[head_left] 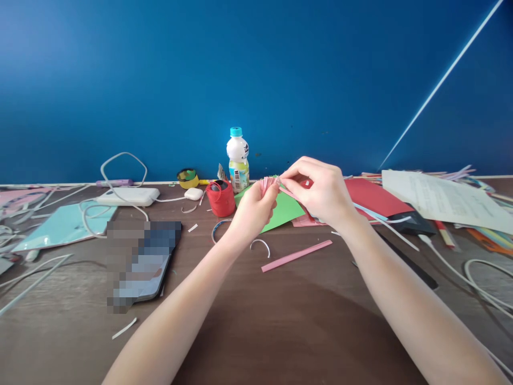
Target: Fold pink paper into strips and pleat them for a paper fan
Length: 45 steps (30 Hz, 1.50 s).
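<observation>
My left hand is closed around a small bundle of pink pleated-looking paper, thumb on top. Close on its right, my right hand pinches the paper's edge with thumb and fingertips. Both hands are raised above the table, fingertips almost meeting. Part of the bundle is hidden by my left fingers. Below them on the table lies a flat pink paper strip. A green paper sheet shows behind and between my hands.
Behind my left hand stand a red roll and a drink bottle. A phone, power bank and teal packet lie left. Red paper, a printed sheet and a white cable lie right.
</observation>
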Available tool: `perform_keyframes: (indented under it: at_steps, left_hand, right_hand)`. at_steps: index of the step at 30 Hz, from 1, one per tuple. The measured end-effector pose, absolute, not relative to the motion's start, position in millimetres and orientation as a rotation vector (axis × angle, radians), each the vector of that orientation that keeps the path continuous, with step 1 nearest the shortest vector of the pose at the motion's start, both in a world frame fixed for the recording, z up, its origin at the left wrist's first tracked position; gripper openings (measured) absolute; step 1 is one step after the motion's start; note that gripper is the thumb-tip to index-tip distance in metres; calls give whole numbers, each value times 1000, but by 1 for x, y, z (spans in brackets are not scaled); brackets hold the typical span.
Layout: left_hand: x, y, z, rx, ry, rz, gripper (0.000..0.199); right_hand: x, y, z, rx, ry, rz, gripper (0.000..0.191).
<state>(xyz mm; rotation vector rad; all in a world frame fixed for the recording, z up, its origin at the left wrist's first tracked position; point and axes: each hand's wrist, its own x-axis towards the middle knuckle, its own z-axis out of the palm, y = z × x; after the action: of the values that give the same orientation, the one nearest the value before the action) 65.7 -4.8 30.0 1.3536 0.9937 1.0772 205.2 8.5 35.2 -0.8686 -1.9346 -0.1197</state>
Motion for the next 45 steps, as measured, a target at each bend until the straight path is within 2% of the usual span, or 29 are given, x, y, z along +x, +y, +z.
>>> perform_keyframes:
  at_steps: [16,29,45]
  left_hand:
    - [65,-3,21,1694,1272,1118,23]
    - [64,-2,18,1714,1275,1140,23]
    - [64,-3,23,1497,1085,1139,27]
  right_hand:
    - [207,12,32,-840,-2004,-137,16]
    - [209,12,33,-839,-2028,-150,16]
    - [210,7,37,-945,-1942,121,10]
